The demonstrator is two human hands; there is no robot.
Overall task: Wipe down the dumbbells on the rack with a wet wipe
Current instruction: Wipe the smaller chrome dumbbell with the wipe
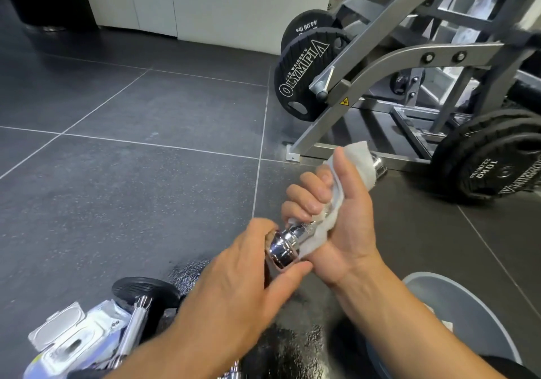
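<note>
Left hand (243,276) pinches the near chrome end of the dumbbell bar (282,249), steadying it; right hand (336,211) curls the wet wipe (357,159) round its grip for wiping.

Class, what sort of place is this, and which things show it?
Most likely a gym's weights area. Black Olympia weight plates hang on a grey steel machine frame, and the left hand holds a chrome dumbbell while the right hand grips a wet wipe round its bar.
</note>
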